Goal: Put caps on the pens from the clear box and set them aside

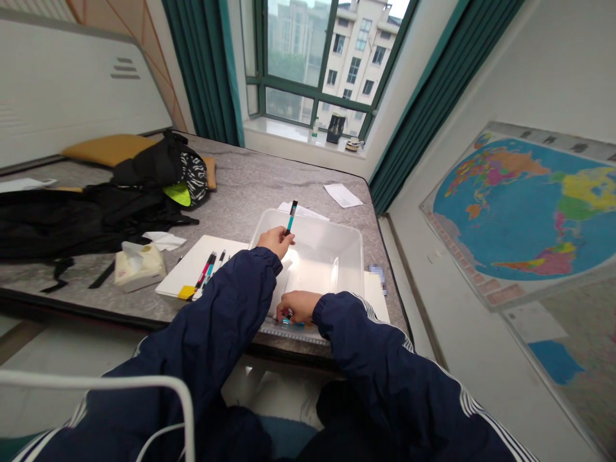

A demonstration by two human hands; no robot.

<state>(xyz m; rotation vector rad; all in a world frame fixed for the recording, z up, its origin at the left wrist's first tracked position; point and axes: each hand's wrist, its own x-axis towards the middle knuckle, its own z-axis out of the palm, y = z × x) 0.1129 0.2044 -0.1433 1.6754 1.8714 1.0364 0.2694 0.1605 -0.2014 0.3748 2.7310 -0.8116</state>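
Note:
My left hand (276, 240) is closed around a teal and black pen (292, 217), which sticks up above the far left part of a clear plastic box (353, 247). Inside the box, near its front wall, my right hand (299, 306) has its fingers bent round a teal and dark pen (287, 316), mostly hidden by the fingers. Another teal piece (299, 323) shows just below them. To the left of the box, several pens (206, 269) in red, teal and black lie on a white board or book (179, 273), beside a yellow block (186, 292).
A tissue pack (139, 268) and a crumpled tissue (165, 240) lie at the left. Behind them are a black bag (96, 215) and a cap (193, 178). Papers (342, 195) rest on the grey mattress (269, 173). A white curved bar (163, 380) crosses the lower left.

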